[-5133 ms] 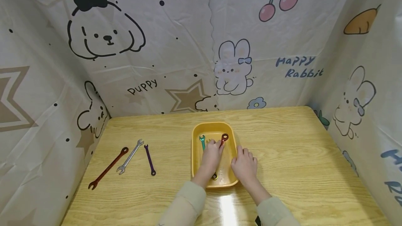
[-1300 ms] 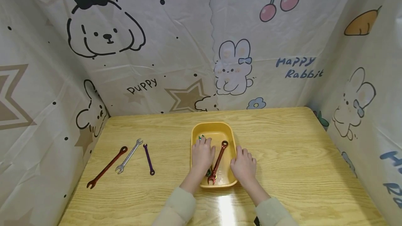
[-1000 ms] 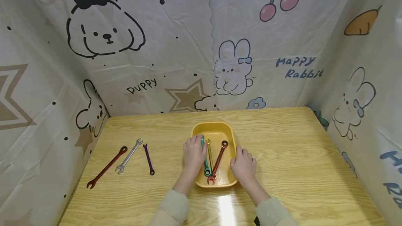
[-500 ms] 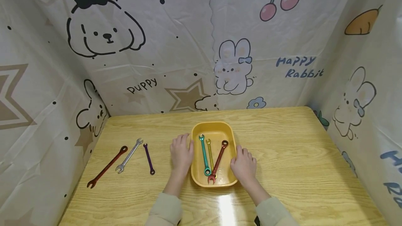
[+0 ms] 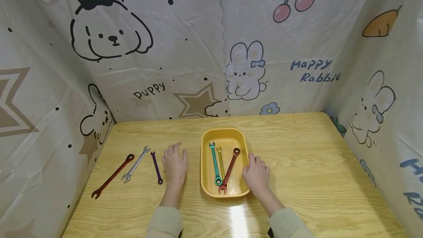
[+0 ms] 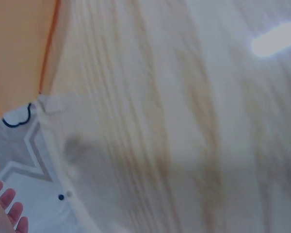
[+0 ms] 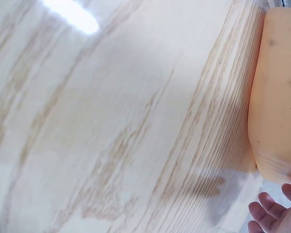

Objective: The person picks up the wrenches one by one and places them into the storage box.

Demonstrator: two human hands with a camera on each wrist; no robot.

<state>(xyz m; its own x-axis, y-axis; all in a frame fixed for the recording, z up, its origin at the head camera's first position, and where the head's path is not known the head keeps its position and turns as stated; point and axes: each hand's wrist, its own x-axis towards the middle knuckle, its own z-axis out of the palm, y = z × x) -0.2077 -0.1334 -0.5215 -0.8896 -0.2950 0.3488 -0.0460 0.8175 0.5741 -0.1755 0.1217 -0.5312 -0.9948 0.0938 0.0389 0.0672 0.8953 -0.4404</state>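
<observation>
The yellow tray, reference point for all positions here, stands on the wood-grain table. My right hand lies at its right rim, presumably to keep it from sliding; the right-wrist view shows those fingertips spaced apart beside the wall, but the thumb is hidden there, so I cannot tell whether I pinch the rim. My left hand, left of the tray, holds nothing: thumb and fingers are loosely spread, with the purple wrench just beside it on the side away from the tray. Farther left of the tray lie the silver wrench and, outermost, the long dark red wrench; their spacing probably lets each be picked up singly. Contents of the tray: a teal wrench along the left wall, a yellow wrench next to it, and a red wrench slanting from the right wall, its open end apparently over the yellow one's ring end. All three run roughly lengthwise, an arrangement that seems to suit the tray's narrow shape.
</observation>
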